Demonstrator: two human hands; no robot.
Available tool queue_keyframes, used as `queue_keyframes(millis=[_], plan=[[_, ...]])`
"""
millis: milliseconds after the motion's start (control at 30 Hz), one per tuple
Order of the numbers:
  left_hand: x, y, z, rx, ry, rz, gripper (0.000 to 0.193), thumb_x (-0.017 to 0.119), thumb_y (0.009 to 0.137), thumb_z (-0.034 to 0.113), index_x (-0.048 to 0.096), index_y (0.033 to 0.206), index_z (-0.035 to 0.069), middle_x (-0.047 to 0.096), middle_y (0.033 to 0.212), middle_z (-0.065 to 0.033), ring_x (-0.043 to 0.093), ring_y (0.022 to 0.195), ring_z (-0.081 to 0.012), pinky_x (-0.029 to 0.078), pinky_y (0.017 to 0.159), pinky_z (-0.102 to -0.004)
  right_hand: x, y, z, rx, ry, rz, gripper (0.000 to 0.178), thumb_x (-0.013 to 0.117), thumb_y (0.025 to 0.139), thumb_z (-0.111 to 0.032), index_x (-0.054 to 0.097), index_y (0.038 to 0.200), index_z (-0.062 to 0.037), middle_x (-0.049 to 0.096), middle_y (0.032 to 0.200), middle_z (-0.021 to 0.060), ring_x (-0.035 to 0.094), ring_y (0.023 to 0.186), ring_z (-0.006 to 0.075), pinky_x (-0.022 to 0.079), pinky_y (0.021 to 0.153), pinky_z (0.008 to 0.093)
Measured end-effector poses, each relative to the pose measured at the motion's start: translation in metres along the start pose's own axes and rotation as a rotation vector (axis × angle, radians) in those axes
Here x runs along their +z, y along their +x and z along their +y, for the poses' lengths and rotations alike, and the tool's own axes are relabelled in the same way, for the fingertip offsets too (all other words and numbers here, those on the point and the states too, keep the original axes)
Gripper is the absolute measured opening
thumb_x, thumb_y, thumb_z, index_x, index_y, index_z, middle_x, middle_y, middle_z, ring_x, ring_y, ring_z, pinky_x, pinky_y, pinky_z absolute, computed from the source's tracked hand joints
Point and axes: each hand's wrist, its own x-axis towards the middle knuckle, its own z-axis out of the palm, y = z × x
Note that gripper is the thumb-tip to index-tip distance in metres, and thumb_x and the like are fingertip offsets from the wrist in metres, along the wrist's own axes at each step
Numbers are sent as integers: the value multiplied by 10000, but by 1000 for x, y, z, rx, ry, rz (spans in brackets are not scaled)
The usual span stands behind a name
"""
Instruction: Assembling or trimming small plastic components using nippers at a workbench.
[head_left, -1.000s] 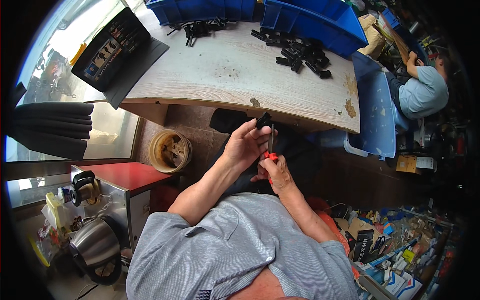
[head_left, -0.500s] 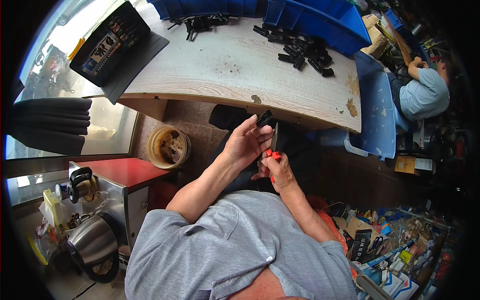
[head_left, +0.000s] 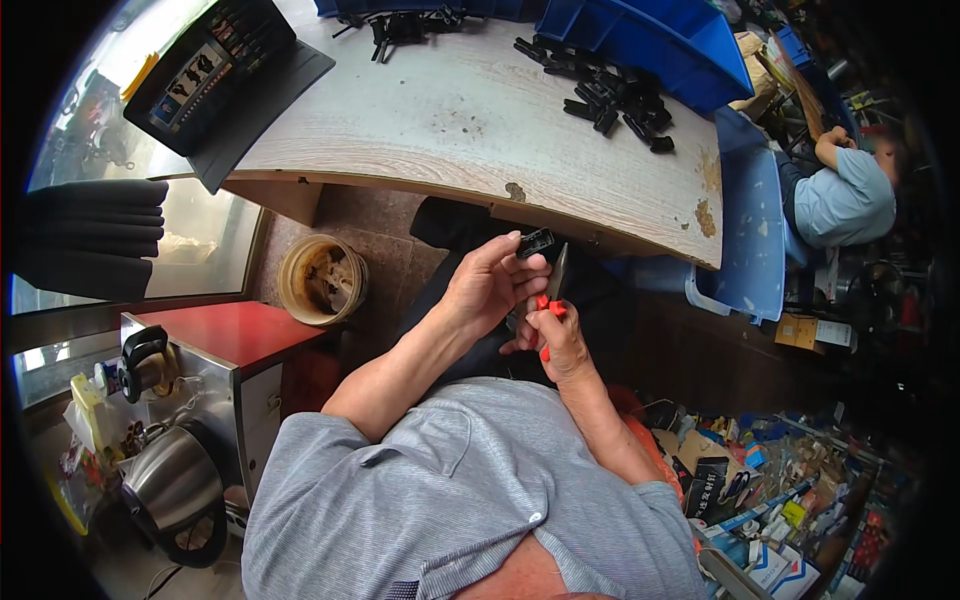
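The bare left hand [head_left: 487, 284], its palm partly visible and fingers [head_left: 530, 264] bent, is slightly ahead of the bare right hand [head_left: 560, 342], which is curled just beside it, while the bare left forearm [head_left: 400, 368] and bare right forearm [head_left: 604, 430] converge toward them.

Centre: plier handles [head_left: 557, 310] red, small part [head_left: 536, 242] black. Top: worktop [head_left: 420, 130] whitish, wood-grained; bin [head_left: 640, 50] blue. Bottom: shirt [head_left: 470, 460] grey, finely striped.

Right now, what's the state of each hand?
Left hand: closed, holding a small black part.
Right hand: closed, holding a red-handled tool.
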Motion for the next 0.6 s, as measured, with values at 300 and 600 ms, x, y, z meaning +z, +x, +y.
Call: queue_keyframes(millis=[300,600], plan=[[2,-4,-4,-53,-1,-28,236,565,988,305,653,993,86,739,875,-74,706,831,-210,556,753,-328,-8,4,8,30,-19,38,113,522,817,-129,582,835,-35,501,622,39,514,535,138,603,577,415],[4,-6,-5,-146,1,-23,254,575,981,302,619,909,63,725,837,-112,683,654,-176,555,600,-304,-15,6,15,15,-42,2,280,661,869,-327,607,938,-61,518,702,23,545,594,139,618,613,441]])
